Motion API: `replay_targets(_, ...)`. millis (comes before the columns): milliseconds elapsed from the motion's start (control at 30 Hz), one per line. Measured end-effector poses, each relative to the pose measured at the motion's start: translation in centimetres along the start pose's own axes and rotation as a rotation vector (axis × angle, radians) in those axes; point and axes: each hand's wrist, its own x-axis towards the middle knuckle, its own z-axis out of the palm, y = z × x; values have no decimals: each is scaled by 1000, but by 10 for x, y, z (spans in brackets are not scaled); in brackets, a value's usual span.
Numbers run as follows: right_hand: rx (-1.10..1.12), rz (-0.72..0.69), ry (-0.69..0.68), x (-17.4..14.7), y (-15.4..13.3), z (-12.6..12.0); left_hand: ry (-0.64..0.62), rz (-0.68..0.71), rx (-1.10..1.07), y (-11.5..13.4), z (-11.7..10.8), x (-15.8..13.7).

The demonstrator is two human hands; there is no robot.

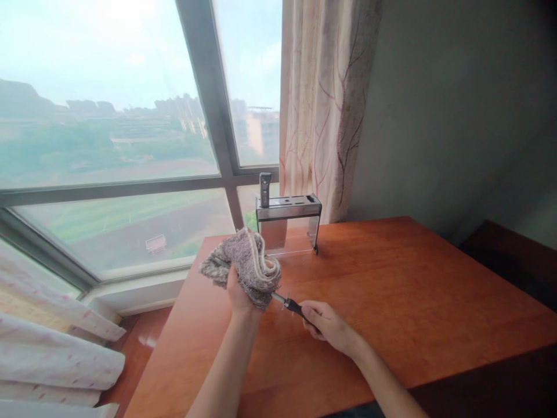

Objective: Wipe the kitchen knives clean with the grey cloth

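My left hand is closed around a folded grey-brown towel. The towel is wrapped over the shaft of a black-handled tool that looks like a sharpening steel. My right hand grips its dark handle. A short length of the metal shaft shows between handle and towel, while most of it is hidden in the cloth. Just beyond the towel stands a clear-sided knife block with a metal top. One grey handle sticks up from the block's left end.
Both hands are above a reddish-brown wooden table. Windows lie ahead and to the left, with a patterned curtain behind the block. Another curtain hangs at lower left. A grey wall is on the right.
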Motion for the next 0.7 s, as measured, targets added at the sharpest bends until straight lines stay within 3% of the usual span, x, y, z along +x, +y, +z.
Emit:
replay_targets(167,-434,-291,121,-8,-7,-5,19,70,34,17,-10,12)
replay_targets(300,-612,-336,196,-12,-3,-16,72,135,5,24,-15,19)
replay_targets(567,-486,-291,249,-15,-4,-15,74,184,-8,19,-11,17)
replay_targets(700,-375,-241,278,-15,-5,-14,-21,77,-33,7,-5,4)
